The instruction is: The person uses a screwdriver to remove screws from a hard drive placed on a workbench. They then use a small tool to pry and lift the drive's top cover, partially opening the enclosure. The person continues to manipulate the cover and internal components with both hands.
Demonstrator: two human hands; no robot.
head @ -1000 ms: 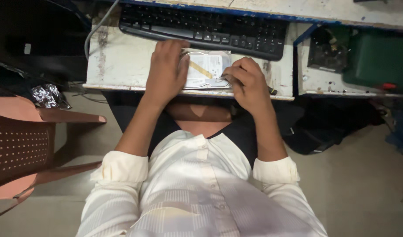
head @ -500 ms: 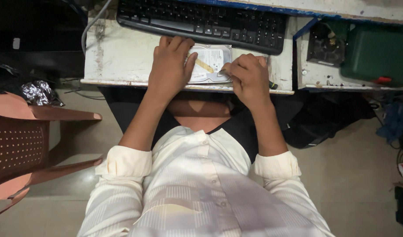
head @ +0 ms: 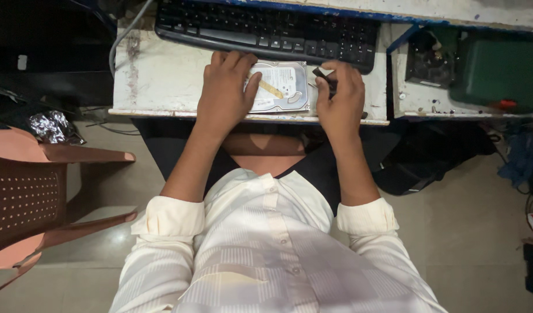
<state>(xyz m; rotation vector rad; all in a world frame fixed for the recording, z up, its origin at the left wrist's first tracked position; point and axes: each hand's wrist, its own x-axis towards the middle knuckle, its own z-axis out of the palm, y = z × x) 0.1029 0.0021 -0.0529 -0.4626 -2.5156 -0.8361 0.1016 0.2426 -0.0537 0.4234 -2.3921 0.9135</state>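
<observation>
Hard drive (head: 280, 87) flat on surface (head: 162, 75) before keyboard (head: 266, 32), cover on. Left hand (head: 225, 90) pressed flat on its left edge; right hand (head: 339, 98) beside it, closed on a small dark tool (head: 324, 77), possibly a screwdriver.

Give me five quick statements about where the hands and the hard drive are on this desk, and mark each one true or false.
1. The left hand rests on the hard drive. True.
2. The hard drive lies on top of the keyboard. False: it lies on the white desk, just in front of the keyboard.
3. The right hand holds a small dark tool. True.
4. A plastic chair stands at the person's right. False: at the left.
5. The sleeves are rolled up. True.
</observation>
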